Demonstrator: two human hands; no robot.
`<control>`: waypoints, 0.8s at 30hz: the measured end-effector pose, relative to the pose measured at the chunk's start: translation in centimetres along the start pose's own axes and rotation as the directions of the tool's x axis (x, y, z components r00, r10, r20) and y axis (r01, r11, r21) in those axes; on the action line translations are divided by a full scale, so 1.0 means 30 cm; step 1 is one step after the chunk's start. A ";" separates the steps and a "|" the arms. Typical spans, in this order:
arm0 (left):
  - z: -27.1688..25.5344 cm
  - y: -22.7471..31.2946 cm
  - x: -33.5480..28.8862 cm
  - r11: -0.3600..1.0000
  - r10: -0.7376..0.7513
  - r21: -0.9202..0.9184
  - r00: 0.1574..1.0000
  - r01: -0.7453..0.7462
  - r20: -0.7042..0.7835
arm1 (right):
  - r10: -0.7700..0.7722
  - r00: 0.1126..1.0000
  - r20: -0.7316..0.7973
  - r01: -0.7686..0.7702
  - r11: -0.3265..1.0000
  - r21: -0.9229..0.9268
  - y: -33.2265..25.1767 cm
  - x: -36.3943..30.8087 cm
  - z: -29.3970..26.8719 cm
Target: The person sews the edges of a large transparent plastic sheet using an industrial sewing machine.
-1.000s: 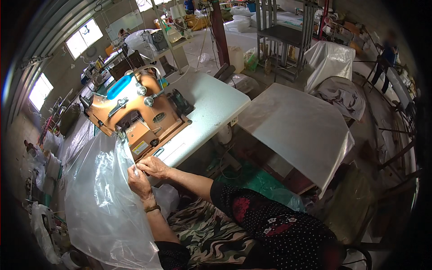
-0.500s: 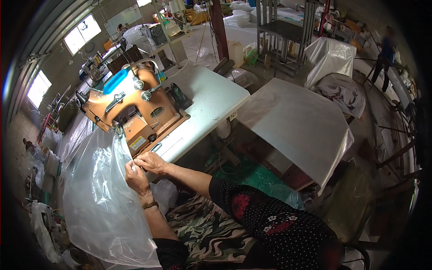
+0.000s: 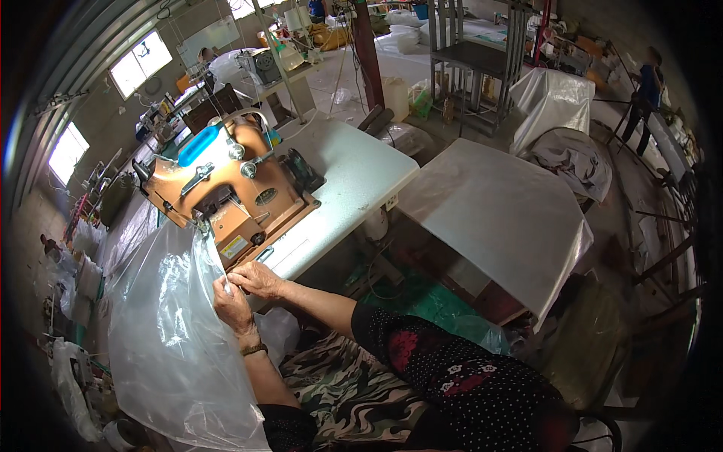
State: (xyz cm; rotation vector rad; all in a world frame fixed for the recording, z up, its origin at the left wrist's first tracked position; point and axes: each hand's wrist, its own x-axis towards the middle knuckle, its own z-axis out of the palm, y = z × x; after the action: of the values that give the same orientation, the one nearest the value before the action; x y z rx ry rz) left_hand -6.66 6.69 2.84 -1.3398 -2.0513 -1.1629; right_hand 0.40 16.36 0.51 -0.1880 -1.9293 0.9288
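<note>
A large clear plastic sheet (image 3: 169, 324) hangs from the sewing machine down the left side. Its top edge runs under the head of the orange-brown sewing machine (image 3: 248, 188), which stands on a pale table. My left hand (image 3: 233, 305) is closed on the sheet's edge, just in front of the machine's base. Close against it, my right hand (image 3: 257, 279) pinches the same edge, with fingertips touching the left ones. Bunched plastic hides some of the fingertips.
The pale sewing table (image 3: 354, 162) extends away to the right of the machine. Beside it stands a second table draped in plastic (image 3: 497, 211). Green sheeting (image 3: 429, 301) lies below. A dark metal rack (image 3: 478, 60) is at the back, and a person (image 3: 645, 98) stands far right.
The whole view has shifted slightly, so the machine and tables sit a little lower. Both hands keep their hold on the plastic edge near the machine.
</note>
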 end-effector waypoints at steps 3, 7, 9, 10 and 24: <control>0.003 0.004 0.001 1.000 -0.008 -0.009 1.000 0.008 0.002 | -0.007 1.000 -0.008 0.007 1.000 0.019 -0.003 0.001 -0.004; 0.002 -0.019 -0.007 1.000 -0.008 -0.007 1.000 0.008 -0.008 | 0.086 0.995 0.052 -0.089 0.994 0.061 -0.029 0.003 -0.010; 0.007 -0.013 -0.002 1.000 0.004 -0.005 1.000 -0.004 -0.004 | 0.076 0.997 0.025 -0.077 0.996 0.036 -0.017 0.001 -0.008; 0.004 -0.011 -0.001 1.000 0.012 0.002 1.000 -0.012 -0.003 | 0.079 0.997 0.026 -0.080 0.996 0.036 -0.016 0.000 -0.008; 0.001 -0.013 -0.001 1.000 -0.003 0.015 1.000 0.003 -0.005 | 0.120 0.991 0.066 -0.126 0.988 0.089 -0.045 0.008 -0.023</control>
State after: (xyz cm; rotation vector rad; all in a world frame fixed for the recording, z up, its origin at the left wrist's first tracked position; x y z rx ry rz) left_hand -6.99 6.63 2.63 -1.3256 -2.0557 -1.1483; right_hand 1.16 15.91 1.78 -0.2287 -1.9429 1.1148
